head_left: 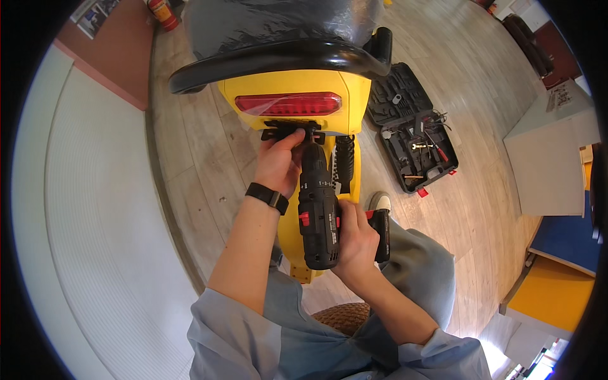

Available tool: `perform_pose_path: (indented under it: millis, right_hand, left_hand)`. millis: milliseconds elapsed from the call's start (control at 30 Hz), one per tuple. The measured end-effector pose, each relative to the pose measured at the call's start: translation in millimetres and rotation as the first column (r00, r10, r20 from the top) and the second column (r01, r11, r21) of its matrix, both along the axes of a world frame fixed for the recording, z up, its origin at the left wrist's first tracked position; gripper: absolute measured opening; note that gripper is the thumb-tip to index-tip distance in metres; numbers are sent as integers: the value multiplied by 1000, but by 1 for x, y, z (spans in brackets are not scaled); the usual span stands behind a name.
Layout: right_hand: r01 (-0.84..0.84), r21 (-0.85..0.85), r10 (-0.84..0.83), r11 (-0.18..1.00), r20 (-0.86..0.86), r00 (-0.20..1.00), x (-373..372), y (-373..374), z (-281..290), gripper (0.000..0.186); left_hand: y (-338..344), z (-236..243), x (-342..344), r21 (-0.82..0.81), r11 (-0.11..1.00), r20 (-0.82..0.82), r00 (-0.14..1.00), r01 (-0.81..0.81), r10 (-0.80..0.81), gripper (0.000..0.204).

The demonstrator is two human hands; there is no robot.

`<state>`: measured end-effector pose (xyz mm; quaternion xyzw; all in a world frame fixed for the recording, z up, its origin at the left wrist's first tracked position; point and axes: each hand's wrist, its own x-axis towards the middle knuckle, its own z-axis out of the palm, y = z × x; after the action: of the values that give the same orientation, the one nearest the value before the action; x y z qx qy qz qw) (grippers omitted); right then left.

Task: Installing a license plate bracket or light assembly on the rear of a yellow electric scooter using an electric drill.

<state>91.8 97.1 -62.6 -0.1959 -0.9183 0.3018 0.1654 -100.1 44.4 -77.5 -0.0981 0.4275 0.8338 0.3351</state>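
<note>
In front of me is the rear of a yellow scooter (293, 82) with a red tail light (288, 104) and a black grab rail (285, 58). My left hand (278, 163), a dark watch on its wrist, grips a black bracket (273, 134) below the light; its thumb lies on the bracket and some fingers are hidden behind it. My right hand (358, 237) is closed round the handle of a black and red cordless drill (318, 215). The drill points away from me, its front end up against the bracket. The exact contact at the tip is too small to make out.
A black toolbox (415, 164) lies unfolded on the wooden floor to the right, holding several hand tools. A white ribbed panel (120, 240) runs along the left. Far left stands a fire extinguisher (163, 14). Cabinets (551, 158) stand at the right. Plastic covers the scooter seat (278, 25).
</note>
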Motion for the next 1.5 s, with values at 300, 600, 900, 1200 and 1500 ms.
perform_pose_path:
  millis: [300,600,900,1200,1500]
  right_hand:
    - [-11,15,12,1000,-47,999,1,2,8,51]
    - [16,15,-15,1000,-38,999,-4,-1,12,47]
    - [6,47,-5,999,-17,1000,-6,2,12,62]
    - [-8,31,9,999,-24,1000,-7,3,15,55]
    - [-8,2,8,1000,-31,1000,-7,5,13,53]
  left_hand:
    - [0,-2,0,-19,1000,16,1000,-5,5,21]
    - [-1,6,-1,-27,999,24,999,31,-30,18]
    - [3,0,-2,-64,997,7,999,-34,35,21]
    - [1,2,-6,-57,998,84,996,5,-1,17]
    - [1,5,-2,-12,996,109,990,-83,84,15]
